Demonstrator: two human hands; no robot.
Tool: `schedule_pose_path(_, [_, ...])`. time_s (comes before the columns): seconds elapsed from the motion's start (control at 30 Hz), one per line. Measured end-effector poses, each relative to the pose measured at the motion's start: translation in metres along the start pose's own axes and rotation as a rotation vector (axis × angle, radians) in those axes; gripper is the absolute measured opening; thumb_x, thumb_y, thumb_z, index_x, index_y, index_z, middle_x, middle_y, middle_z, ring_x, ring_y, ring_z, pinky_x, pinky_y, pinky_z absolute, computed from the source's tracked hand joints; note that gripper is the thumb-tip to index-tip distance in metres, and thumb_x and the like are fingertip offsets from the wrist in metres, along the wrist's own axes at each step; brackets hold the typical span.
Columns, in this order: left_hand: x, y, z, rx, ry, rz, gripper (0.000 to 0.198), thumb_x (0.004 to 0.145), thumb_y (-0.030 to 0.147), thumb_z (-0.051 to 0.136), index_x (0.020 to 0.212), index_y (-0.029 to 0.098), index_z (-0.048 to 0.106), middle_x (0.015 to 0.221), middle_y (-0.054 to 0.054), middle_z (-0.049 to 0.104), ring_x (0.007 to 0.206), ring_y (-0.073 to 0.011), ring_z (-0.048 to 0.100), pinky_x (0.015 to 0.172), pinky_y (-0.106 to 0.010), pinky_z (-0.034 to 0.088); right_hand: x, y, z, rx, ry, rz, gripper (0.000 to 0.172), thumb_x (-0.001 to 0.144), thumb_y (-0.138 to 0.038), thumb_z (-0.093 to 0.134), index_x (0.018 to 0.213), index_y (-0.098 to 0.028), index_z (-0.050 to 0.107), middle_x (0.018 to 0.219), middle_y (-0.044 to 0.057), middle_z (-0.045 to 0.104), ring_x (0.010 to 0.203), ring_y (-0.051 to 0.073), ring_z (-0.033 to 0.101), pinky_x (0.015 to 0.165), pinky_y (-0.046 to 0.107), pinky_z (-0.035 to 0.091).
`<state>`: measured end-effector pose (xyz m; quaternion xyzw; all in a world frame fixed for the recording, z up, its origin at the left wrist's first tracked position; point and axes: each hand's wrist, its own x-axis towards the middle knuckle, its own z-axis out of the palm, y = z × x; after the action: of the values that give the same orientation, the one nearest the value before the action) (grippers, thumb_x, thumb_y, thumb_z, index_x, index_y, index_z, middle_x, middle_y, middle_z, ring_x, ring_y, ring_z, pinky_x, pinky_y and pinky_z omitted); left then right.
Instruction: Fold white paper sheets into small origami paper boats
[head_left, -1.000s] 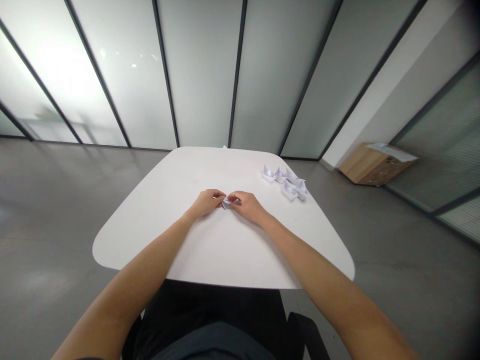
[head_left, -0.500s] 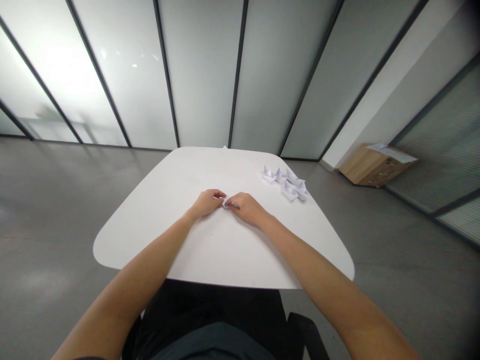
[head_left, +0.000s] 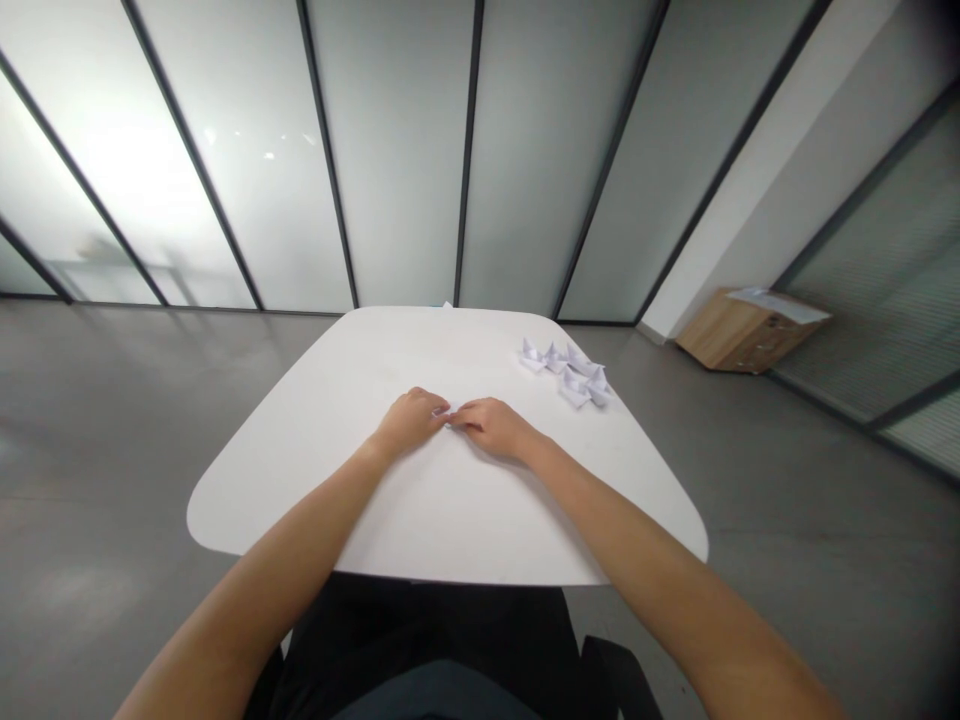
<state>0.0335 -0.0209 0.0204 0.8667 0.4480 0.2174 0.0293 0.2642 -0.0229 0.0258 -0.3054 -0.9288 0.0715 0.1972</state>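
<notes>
A small folded piece of white paper [head_left: 453,408] sits between my hands over the middle of the table, mostly covered by fingers. My left hand [head_left: 413,418] pinches its left side. From the right, my right hand [head_left: 491,425] closes its thumb and fingers on the same paper, and the fingertips of both hands almost meet. Several folded white paper boats [head_left: 566,370] stand grouped at the table's right side, beyond my right hand.
The white table [head_left: 315,380] has rounded corners. Behind it runs a frosted glass wall [head_left: 397,150] with dark frames. A wooden box-like cabinet [head_left: 742,330] stands on the floor at the right. My chair's armrest [head_left: 619,670] shows below.
My fingertips have drawn closer together over the paper, hiding more of it. The camera view has shifted slightly. The paper boats stay where they were.
</notes>
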Motion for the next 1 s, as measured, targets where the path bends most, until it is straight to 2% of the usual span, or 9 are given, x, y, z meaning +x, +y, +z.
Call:
schedule_pose_path(0.1, [-0.001, 0.000, -0.004, 0.025, -0.033, -0.017, 0.029, 0.096, 0.040, 0.059, 0.113, 0.027, 0.078, 0.110, -0.006, 0.077, 0.109, -0.0250, 0.065, 0.099, -0.036, 0.049, -0.001, 0.000, 0.002, 0.066, 0.045, 0.049, 0.036, 0.090, -0.012, 0.057, 0.114, -0.030, 0.079, 0.116, 0.000, 0.078, 0.107, 0.018, 0.071, 0.100, 0.030, 0.050])
schedule_pose_path(0.2, [-0.001, 0.000, -0.007, 0.066, -0.054, -0.036, 0.027, 0.095, 0.040, 0.062, 0.115, 0.030, 0.077, 0.111, -0.006, 0.077, 0.110, -0.0248, 0.065, 0.099, -0.035, 0.049, 0.000, 0.002, 0.005, 0.065, 0.131, 0.190, 0.025, 0.096, -0.023, 0.059, 0.111, -0.026, 0.079, 0.109, 0.001, 0.079, 0.101, 0.019, 0.072, 0.095, 0.030, 0.051])
schedule_pose_path(0.3, [0.000, 0.000, -0.007, 0.072, -0.059, -0.038, 0.026, 0.096, 0.041, 0.061, 0.113, 0.032, 0.077, 0.109, -0.005, 0.078, 0.109, -0.0241, 0.066, 0.098, -0.035, 0.049, 0.004, 0.004, 0.009, 0.010, 0.172, 0.271, 0.024, 0.100, -0.036, 0.060, 0.111, -0.025, 0.078, 0.110, 0.004, 0.079, 0.103, 0.021, 0.071, 0.096, 0.032, 0.050])
schedule_pose_path(0.43, [0.000, 0.001, -0.008, 0.065, -0.054, -0.034, 0.025, 0.098, 0.044, 0.058, 0.108, 0.033, 0.078, 0.104, -0.005, 0.078, 0.104, -0.0238, 0.068, 0.095, -0.034, 0.049, 0.009, 0.005, 0.016, -0.095, 0.140, 0.290, 0.029, 0.098, -0.045, 0.064, 0.113, -0.023, 0.077, 0.111, 0.008, 0.077, 0.107, 0.023, 0.067, 0.099, 0.034, 0.046])
schedule_pose_path(0.57, [0.000, 0.004, -0.010, 0.091, -0.063, -0.051, 0.027, 0.098, 0.046, 0.057, 0.109, 0.033, 0.078, 0.102, -0.006, 0.077, 0.101, -0.0232, 0.068, 0.092, -0.032, 0.049, 0.008, 0.005, 0.021, -0.162, 0.116, 0.345, 0.034, 0.097, -0.046, 0.065, 0.120, -0.022, 0.075, 0.116, 0.010, 0.073, 0.110, 0.025, 0.064, 0.099, 0.036, 0.046])
schedule_pose_path(0.77, [0.000, 0.005, -0.011, 0.074, -0.076, -0.063, 0.027, 0.095, 0.052, 0.061, 0.106, 0.033, 0.077, 0.101, -0.004, 0.076, 0.100, -0.0233, 0.068, 0.086, -0.030, 0.049, 0.008, 0.012, 0.025, -0.164, 0.085, 0.372, 0.035, 0.098, -0.045, 0.064, 0.124, -0.026, 0.074, 0.125, 0.009, 0.069, 0.116, 0.026, 0.062, 0.103, 0.038, 0.046])
schedule_pose_path(1.0, [0.001, 0.009, -0.015, 0.153, -0.070, -0.044, 0.029, 0.092, 0.054, 0.064, 0.100, 0.029, 0.077, 0.096, -0.008, 0.073, 0.097, -0.0257, 0.067, 0.083, -0.033, 0.049, 0.008, 0.015, 0.028, -0.225, 0.069, 0.358, 0.032, 0.099, -0.046, 0.061, 0.121, -0.030, 0.077, 0.132, 0.007, 0.070, 0.126, 0.027, 0.060, 0.108, 0.041, 0.044])
